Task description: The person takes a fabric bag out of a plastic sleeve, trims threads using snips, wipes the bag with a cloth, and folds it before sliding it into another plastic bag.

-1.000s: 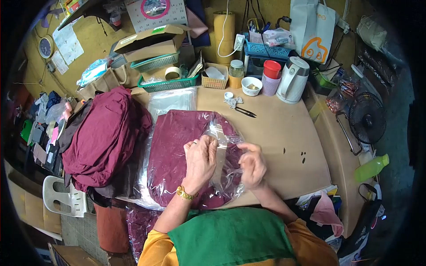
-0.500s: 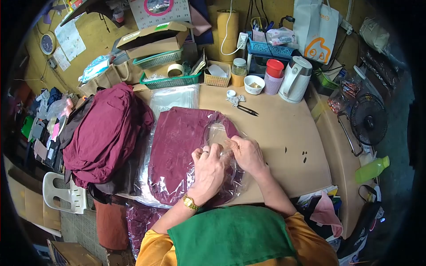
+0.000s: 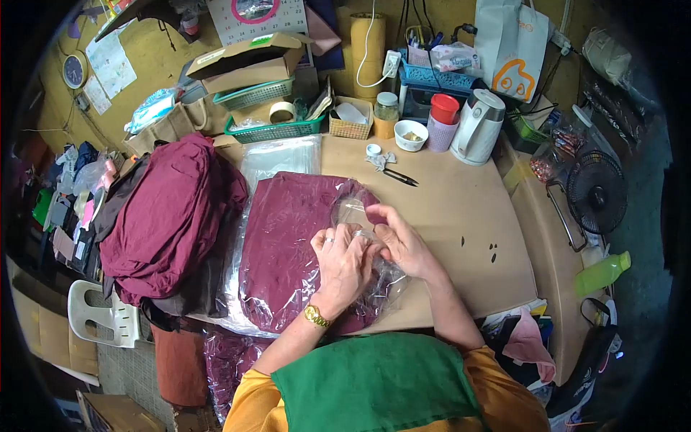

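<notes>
A maroon garment point(image 3: 281, 237) lies folded inside a clear plastic bag on the brown-covered table point(image 3: 446, 194). My left hand point(image 3: 343, 265), with a ring and a gold watch, has its fingers bent and pressed on the gathered plastic at the bag's right part. My right hand point(image 3: 403, 245) meets it there, thumb side against the left fingertips, index finger raised. Clear plastic point(image 3: 392, 284) bunches beneath both hands; what exactly the fingertips pinch is hidden. Flat clear bags point(image 3: 281, 157) lie partly under the packed garment.
Left of the bag is a pile of maroon cloth point(image 3: 169, 216). Black snips point(image 3: 400, 177), a white bowl point(image 3: 410, 136), a red-lidded container point(image 3: 444, 109) and a kettle point(image 3: 479, 128) stand or lie toward the back. A green bottle point(image 3: 603, 273) is at the right.
Both hands first came together over the plastic at the bag's right part. Since then the left hand has shifted slightly right, and the right hand's index finger has lifted.
</notes>
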The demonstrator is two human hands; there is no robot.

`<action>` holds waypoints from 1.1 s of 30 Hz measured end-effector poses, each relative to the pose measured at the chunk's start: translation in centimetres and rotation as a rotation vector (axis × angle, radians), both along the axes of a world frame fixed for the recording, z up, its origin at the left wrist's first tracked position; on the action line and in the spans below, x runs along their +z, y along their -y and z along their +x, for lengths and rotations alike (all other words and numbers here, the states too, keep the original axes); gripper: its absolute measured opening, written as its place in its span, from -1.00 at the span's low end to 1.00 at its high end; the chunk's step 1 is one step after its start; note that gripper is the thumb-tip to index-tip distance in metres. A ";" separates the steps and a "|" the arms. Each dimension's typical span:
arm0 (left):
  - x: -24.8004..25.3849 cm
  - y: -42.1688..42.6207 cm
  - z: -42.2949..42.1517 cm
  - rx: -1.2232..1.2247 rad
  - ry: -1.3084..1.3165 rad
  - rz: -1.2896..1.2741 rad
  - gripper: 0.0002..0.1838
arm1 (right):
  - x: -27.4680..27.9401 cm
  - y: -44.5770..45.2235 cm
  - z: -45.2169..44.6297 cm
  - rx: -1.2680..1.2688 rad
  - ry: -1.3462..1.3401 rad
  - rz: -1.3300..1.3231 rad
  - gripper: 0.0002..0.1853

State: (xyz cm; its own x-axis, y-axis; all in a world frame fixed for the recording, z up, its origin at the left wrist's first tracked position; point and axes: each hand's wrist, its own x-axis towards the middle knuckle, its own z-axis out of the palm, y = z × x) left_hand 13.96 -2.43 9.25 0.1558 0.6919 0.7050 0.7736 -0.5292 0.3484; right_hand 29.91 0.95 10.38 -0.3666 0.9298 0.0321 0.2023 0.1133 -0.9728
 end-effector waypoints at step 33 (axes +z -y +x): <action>1.2 -0.6 -2.0 -0.133 0.175 -0.236 -0.80 | -2.7 2.6 -0.8 -0.359 -0.368 0.571 -0.61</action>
